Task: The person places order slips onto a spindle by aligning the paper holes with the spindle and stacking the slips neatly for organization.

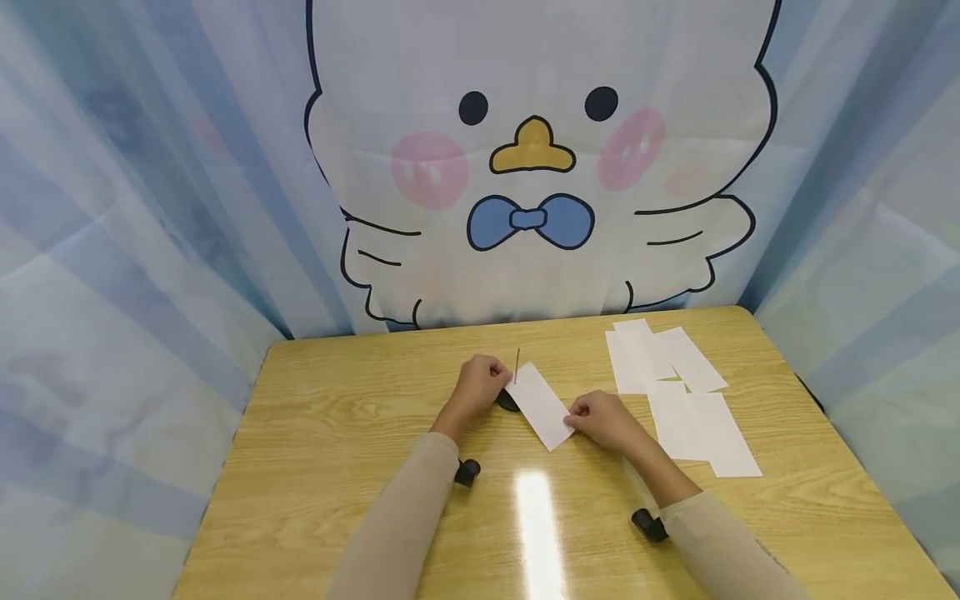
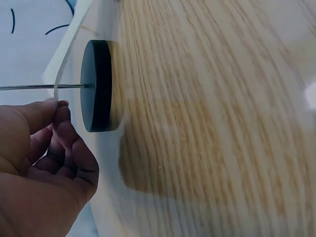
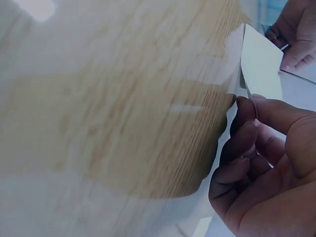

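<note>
In the head view a paper slip (image 1: 542,410) is held tilted above the table between both hands. My left hand (image 1: 478,387) pinches its far-left corner between thumb and forefinger; my right hand (image 1: 602,417) pinches its near-right corner. Close by the left fingertips stands a receipt spike, with a black round base (image 2: 101,86) and a thin upright metal rod (image 1: 517,362). In the left wrist view the rod seems to pass through the slip, which sits a little above the base. From the head camera the paper partly hides that base.
Several white paper slips (image 1: 688,358) lie overlapping on the wooden table (image 1: 337,433), to the right of my right hand. A curtain (image 1: 536,283) printed with a cartoon bird hangs behind the table's far edge, with more curtain on both sides.
</note>
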`<state>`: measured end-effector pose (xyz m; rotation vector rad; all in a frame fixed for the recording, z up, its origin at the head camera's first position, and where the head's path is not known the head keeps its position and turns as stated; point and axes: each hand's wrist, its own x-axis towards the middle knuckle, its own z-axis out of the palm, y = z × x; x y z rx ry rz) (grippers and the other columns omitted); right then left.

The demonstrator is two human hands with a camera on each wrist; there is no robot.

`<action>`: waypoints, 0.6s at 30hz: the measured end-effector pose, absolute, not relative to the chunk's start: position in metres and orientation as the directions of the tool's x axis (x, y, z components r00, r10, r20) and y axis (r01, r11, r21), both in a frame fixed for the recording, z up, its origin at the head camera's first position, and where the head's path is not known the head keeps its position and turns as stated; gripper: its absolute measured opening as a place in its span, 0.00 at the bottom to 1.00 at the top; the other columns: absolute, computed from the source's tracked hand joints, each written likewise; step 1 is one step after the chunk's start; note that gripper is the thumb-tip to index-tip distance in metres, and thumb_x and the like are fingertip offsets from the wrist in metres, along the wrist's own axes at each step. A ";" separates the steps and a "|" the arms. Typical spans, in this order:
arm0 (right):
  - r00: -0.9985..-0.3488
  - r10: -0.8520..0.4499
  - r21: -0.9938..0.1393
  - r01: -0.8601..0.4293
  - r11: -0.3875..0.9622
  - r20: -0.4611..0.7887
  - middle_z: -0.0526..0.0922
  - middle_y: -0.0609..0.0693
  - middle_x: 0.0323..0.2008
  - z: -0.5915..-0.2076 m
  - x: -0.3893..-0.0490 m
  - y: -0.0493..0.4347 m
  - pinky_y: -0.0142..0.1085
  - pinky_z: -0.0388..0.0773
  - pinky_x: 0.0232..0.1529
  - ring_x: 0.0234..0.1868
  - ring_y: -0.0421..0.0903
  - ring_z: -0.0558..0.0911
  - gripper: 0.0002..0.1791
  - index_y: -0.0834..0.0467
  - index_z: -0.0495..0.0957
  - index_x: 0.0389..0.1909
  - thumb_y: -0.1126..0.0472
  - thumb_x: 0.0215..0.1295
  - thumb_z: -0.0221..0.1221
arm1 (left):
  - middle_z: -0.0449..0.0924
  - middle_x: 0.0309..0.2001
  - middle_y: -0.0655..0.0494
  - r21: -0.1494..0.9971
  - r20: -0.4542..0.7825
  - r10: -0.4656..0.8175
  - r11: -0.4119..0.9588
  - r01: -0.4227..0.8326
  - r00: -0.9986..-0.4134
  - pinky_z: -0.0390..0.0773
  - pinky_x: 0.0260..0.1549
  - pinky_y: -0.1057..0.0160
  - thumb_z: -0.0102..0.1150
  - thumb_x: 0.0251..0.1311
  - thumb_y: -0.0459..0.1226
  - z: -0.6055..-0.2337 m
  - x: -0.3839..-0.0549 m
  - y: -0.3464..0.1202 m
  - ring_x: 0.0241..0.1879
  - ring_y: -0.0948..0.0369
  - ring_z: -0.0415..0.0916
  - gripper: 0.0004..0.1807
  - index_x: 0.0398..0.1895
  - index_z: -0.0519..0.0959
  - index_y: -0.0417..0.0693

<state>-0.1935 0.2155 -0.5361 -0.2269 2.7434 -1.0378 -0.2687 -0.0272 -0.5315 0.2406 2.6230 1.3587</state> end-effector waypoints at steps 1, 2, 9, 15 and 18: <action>-0.969 -0.210 -0.666 -0.069 0.743 -0.133 0.77 0.45 0.21 -0.536 -0.193 0.215 0.33 0.68 0.28 0.23 0.42 0.70 0.13 0.56 0.81 0.24 0.60 0.69 0.65 | 0.84 0.32 0.52 0.817 -0.084 0.221 0.573 0.060 -0.972 0.72 0.28 0.66 0.63 0.71 0.36 -0.532 -0.268 -0.027 0.28 0.61 0.72 0.09 0.33 0.87 0.43; -0.969 -0.206 -0.666 -0.065 0.743 -0.135 0.77 0.45 0.22 -0.536 -0.193 0.215 0.34 0.68 0.28 0.23 0.42 0.70 0.13 0.56 0.81 0.24 0.60 0.69 0.66 | 0.84 0.32 0.52 0.815 -0.087 0.217 0.577 0.056 -0.972 0.72 0.28 0.66 0.63 0.71 0.36 -0.533 -0.268 -0.027 0.28 0.61 0.72 0.09 0.33 0.87 0.43; -0.973 -0.177 -0.641 -0.042 0.766 -0.148 0.79 0.46 0.25 -0.537 -0.193 0.213 0.35 0.70 0.30 0.26 0.43 0.72 0.10 0.57 0.81 0.26 0.60 0.67 0.67 | 0.84 0.32 0.52 0.806 -0.111 0.194 0.591 0.025 -0.975 0.72 0.28 0.67 0.63 0.71 0.36 -0.538 -0.268 -0.025 0.28 0.62 0.72 0.09 0.32 0.87 0.44; -0.975 -0.164 -0.614 -0.037 0.788 -0.151 0.81 0.47 0.28 -0.534 -0.191 0.214 0.36 0.73 0.33 0.29 0.43 0.75 0.08 0.57 0.81 0.31 0.58 0.67 0.67 | 0.83 0.32 0.52 0.812 -0.125 0.196 0.584 0.013 -0.973 0.70 0.25 0.67 0.64 0.71 0.36 -0.537 -0.266 -0.026 0.27 0.62 0.71 0.08 0.33 0.86 0.43; -0.977 -0.149 -0.604 -0.026 0.797 -0.155 0.82 0.47 0.30 -0.530 -0.190 0.216 0.36 0.74 0.34 0.30 0.42 0.76 0.08 0.56 0.81 0.33 0.57 0.68 0.66 | 0.83 0.32 0.52 0.811 -0.135 0.195 0.586 0.005 -0.972 0.72 0.26 0.66 0.64 0.71 0.37 -0.536 -0.265 -0.027 0.28 0.61 0.72 0.08 0.34 0.86 0.43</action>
